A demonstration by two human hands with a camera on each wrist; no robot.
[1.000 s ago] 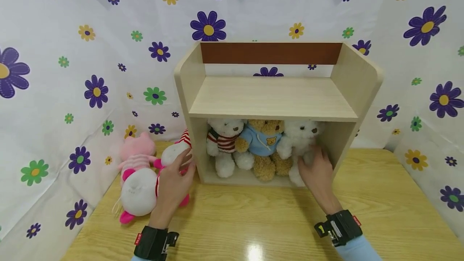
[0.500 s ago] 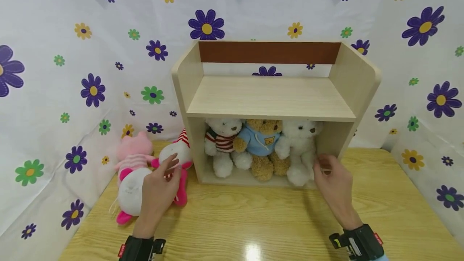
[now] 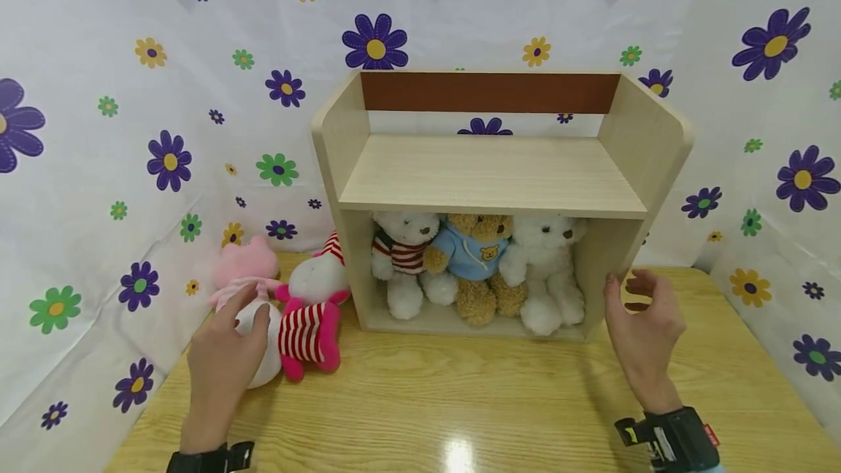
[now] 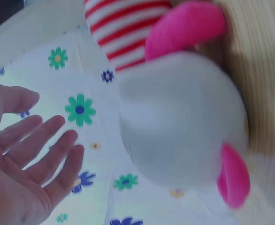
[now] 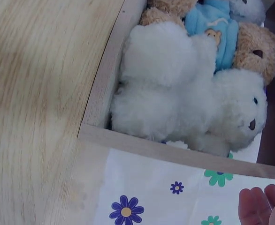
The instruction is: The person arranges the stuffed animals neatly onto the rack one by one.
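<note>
Three plush bears sit side by side in the lower compartment of a wooden shelf [image 3: 493,174]: a white bear in a striped top [image 3: 405,261], a brown bear in a blue hoodie [image 3: 476,261] and a plain white bear [image 3: 545,268]. Over the plush toys on the left is my left hand [image 3: 226,363], fingers relaxed, holding nothing. Beneath it lies a white-headed toy [image 4: 184,122] with pink ears, partly hidden by the hand in the head view. Beside the shelf's right side panel, my right hand [image 3: 647,331] has loosely bent fingers and nothing in it.
A pink plush toy [image 3: 252,265] and a pink toy with a red-and-white striped body and hat [image 3: 309,331] lie left of the shelf on the wooden table [image 3: 460,393]. Flowered cloth [image 3: 447,13] hangs behind.
My right hand has left the plain white bear and moved right, out past the shelf's side. My left hand has drawn away from the shelf's left side, leftward over the toys.
</note>
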